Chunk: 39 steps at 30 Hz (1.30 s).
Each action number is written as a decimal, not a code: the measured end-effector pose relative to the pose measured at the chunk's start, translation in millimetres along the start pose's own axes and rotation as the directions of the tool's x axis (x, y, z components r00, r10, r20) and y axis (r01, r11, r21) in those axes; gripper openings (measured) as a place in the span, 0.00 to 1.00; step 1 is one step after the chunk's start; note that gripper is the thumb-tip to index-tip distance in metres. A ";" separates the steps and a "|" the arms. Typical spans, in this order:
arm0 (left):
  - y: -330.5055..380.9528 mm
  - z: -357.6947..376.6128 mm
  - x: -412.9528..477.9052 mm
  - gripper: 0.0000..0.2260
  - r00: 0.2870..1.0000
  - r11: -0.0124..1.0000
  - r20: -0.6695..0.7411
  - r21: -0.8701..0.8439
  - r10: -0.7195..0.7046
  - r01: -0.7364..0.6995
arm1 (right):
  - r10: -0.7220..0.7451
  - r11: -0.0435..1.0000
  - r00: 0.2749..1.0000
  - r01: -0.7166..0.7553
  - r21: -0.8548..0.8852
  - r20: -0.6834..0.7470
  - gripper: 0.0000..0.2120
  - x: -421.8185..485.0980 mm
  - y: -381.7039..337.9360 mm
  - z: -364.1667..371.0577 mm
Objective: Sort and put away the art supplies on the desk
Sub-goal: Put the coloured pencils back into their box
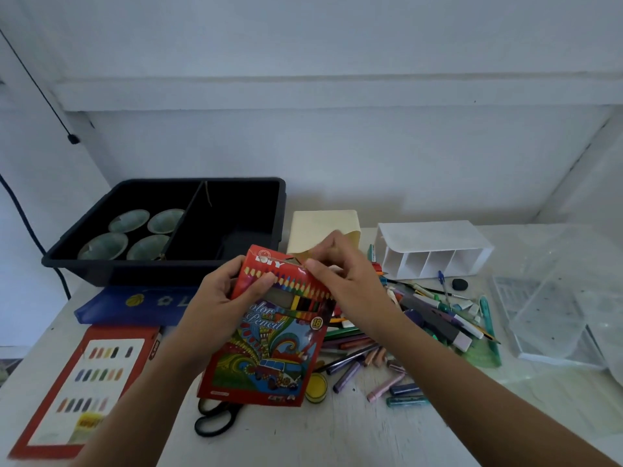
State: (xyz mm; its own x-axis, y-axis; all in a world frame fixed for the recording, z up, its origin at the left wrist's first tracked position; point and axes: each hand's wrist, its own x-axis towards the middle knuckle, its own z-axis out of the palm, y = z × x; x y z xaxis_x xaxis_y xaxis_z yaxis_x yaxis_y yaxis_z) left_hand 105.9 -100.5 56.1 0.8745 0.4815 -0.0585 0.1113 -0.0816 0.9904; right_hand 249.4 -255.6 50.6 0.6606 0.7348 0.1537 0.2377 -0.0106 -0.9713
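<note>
Left hand (219, 298) grips the upper left edge of the colour pencil box (269, 348), with the thumb across its printed front and the fingers curled behind. The right hand (350, 281) pinches the box's top flap at the upper right corner, thumb and fingertips closed on the cardboard. The red box is held between both hands at the middle of the head view, upright and leaning a little to the left. A window in its front shows a few pencils inside. Its lower edge hangs over the black-handled scissors (215, 419) and sits just beside a small yellow pot (316, 387) on the pale desk (337, 433).

Behind the hands stands a black divided tray (161, 267), and its left compartment holds four round dishes (129, 220). A blue pouch (135, 305) lies in front of the tray, and a flat red crayon box (84, 392) lies nearer, at the left. A cream box (320, 227) stands just right of the tray. Further right, a white compartment organiser (435, 247) lies on its side. A loose pile of pens, markers and crayons (371, 352) spreads under and beyond the right wrist. A green set square (488, 348) lies at its right edge, and a clear plastic container (546, 315) sits beyond that.
</note>
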 end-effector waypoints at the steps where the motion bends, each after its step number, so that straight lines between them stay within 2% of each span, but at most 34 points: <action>1: -0.3 -0.6 0.8 0.13 1.000 1.000 0.001 0.011 0.008 -0.008 | -0.020 0.997 1.000 0.020 -0.079 0.005 0.07 -2.7 2.8 0.8; 4: -3.9 -2.5 0.0 0.11 0.999 0.998 0.029 0.052 0.026 -0.028 | -0.061 0.972 0.998 0.058 -0.226 -0.006 0.18 -10.4 10.8 3.3; 6: -8.6 -4.5 -2.7 0.09 0.999 0.998 0.043 0.054 0.021 -0.023 | -0.070 0.954 0.998 0.067 -0.293 0.001 0.22 -13.4 18.4 2.2; 8: -12.8 -9.2 -5.4 0.07 1.000 0.999 0.024 0.042 0.012 -0.013 | -0.071 0.953 0.996 0.054 -0.299 -0.047 0.17 -16.8 30.5 -2.7; 10: -15.5 -16.2 -7.6 0.06 1.000 0.999 -0.021 0.034 -0.001 0.001 | -0.113 0.917 0.990 0.071 -0.392 -0.086 0.08 -24.0 48.5 -11.8; 11: -16.9 -20.4 -8.6 0.07 0.999 0.999 -0.046 0.033 -0.010 0.011 | -0.140 0.861 0.989 0.099 -0.499 -0.045 0.05 -29.6 58.7 -17.5; 13: -19.8 -28.2 -10.5 0.09 0.996 0.999 -0.090 0.035 -0.022 0.025 | -0.142 0.659 0.979 0.203 -0.724 0.145 0.04 -42.8 79.9 -26.9; 15: -22.4 -34.8 -11.8 0.10 0.991 0.999 -0.132 0.031 -0.026 0.030 | -0.094 0.450 0.953 0.297 -0.842 0.286 0.08 -54.0 96.2 -29.6; 16: -23.2 -36.7 -12.0 0.10 0.989 0.999 -0.148 0.026 -0.027 0.031 | -0.097 0.390 0.945 0.324 -0.862 0.311 0.10 -58.0 101.1 -29.2; 20: -26.2 -38.1 -11.4 0.09 0.986 0.999 -0.164 0.015 -0.029 0.031 | -0.172 0.276 0.933 0.354 -0.894 0.316 0.07 -53.8 100.0 -22.0; 23: -26.7 -35.2 -10.6 0.09 0.987 0.999 -0.159 0.030 -0.031 0.036 | -0.123 0.190 0.936 0.349 -0.918 0.330 0.13 -41.9 94.4 -18.7; 28: -27.3 -32.8 -9.9 0.09 0.990 0.999 -0.140 0.034 -0.023 0.028 | -0.063 0.076 0.885 0.465 -0.882 0.461 0.20 -33.6 86.4 -16.6; 32: -26.2 -34.7 -10.2 0.09 0.989 0.999 -0.144 0.035 -0.022 0.027 | 0.009 0.097 0.880 0.472 -0.876 0.475 0.22 -35.0 83.1 -26.5; 34: -25.7 -36.3 -10.4 0.09 0.988 1.000 -0.152 0.022 -0.019 0.023 | 0.009 0.186 0.904 0.418 -0.889 0.427 0.20 -36.3 81.2 -33.9; 35: -25.4 -36.8 -10.6 0.09 0.987 1.000 -0.159 0.012 -0.019 0.021 | -0.001 0.274 0.924 0.369 -0.888 0.383 0.15 -37.2 79.3 -36.8; 37: -23.9 -37.1 -10.0 0.09 0.985 1.000 -0.171 -0.005 -0.015 0.014 | -0.026 0.516 0.965 0.237 -0.824 0.261 0.05 -37.2 71.0 -39.6; 39: -21.3 -35.8 -8.8 0.09 0.987 1.000 -0.163 -0.009 -0.006 0.005 | -0.025 0.719 0.991 0.111 -0.686 0.134 0.01 -34.4 59.2 -39.2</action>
State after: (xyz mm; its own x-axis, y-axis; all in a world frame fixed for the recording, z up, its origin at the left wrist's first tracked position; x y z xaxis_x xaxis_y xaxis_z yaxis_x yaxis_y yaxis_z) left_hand 78.9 -71.7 40.0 0.7851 0.6178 -0.0436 0.1113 -0.0714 0.9912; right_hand 268.7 -308.1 -5.1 0.5531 0.8190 0.1523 0.7327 -0.3913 -0.5568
